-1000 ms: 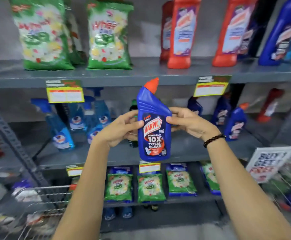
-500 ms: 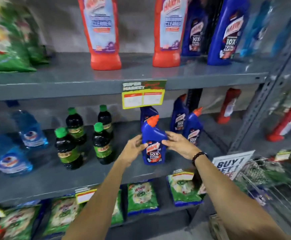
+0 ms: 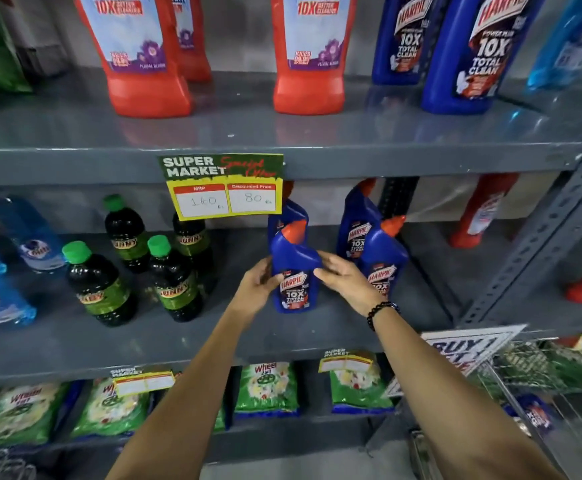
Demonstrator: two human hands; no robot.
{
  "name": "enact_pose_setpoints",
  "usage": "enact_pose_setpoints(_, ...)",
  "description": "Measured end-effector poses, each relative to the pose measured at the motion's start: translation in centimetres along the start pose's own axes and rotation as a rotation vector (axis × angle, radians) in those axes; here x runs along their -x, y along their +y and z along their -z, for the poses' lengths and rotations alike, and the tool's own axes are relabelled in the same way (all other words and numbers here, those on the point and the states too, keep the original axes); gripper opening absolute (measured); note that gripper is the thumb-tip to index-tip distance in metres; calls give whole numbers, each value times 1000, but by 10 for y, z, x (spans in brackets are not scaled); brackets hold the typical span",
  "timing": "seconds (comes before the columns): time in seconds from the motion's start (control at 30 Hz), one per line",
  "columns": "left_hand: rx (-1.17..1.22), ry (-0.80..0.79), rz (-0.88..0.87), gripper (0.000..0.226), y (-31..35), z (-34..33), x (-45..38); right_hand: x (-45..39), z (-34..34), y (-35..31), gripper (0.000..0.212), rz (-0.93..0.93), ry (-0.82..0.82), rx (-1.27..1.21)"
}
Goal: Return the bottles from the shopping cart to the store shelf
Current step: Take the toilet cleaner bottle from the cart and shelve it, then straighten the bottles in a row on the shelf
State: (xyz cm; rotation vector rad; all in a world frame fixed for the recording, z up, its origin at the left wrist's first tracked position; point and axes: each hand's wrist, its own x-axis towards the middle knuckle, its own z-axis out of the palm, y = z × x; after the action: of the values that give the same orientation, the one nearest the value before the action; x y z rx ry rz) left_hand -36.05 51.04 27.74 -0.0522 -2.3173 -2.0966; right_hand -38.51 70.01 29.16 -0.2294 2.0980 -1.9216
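Note:
A blue Harpic bottle [image 3: 294, 271] with an orange-red cap stands upright on the grey middle shelf [image 3: 282, 337]. My left hand [image 3: 256, 287] grips its left side and my right hand [image 3: 346, 280], with a black bead bracelet at the wrist, holds its right side. Other blue Harpic bottles [image 3: 381, 261] stand just behind and to the right of it. The wire shopping cart [image 3: 539, 379] shows at the lower right, with a blue bottle [image 3: 537, 415] blurred inside it.
Dark bottles with green caps [image 3: 175, 285] stand left of my hands, and light blue spray bottles [image 3: 2, 299] farther left. Red and blue cleaner bottles [image 3: 308, 60] fill the top shelf. A price tag [image 3: 222, 185] hangs from its edge. Green detergent bags [image 3: 267, 389] lie below.
Both hands carried the blue bottle from chest height forward and down onto the middle shelf. The view has moved closer to the shelf and shifted right.

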Motion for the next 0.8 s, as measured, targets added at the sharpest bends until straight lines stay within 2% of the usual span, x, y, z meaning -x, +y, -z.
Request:
enact_pose_setpoints(0.1, 6, 168, 56, 48, -9, -7, 7, 11, 2, 11, 59, -32, 157, 9)
enact_pose_setpoints(0.2, -96, 293, 160, 57, -20, -18, 23, 31, 0, 33, 65, -85, 272, 44)
enact_pose_setpoints(0.37, -215, 311, 194, 67, -40, -51, 46, 66, -4, 69, 54, -133, 511, 111)
enact_pose_setpoints(0.53, -367, 380, 293, 89, -50, -72, 46, 73, 11, 79, 64, -139, 749, 128)
enact_pose_setpoints(0.63, -439, 440, 303, 96, -50, -81, 40, 60, 28, 77, 76, -156, 766, 198)
enact_pose_setpoints(0.8, -493, 561, 330, 106, -56, -99, 31, 36, 48, 77, 94, -170, 682, 254)
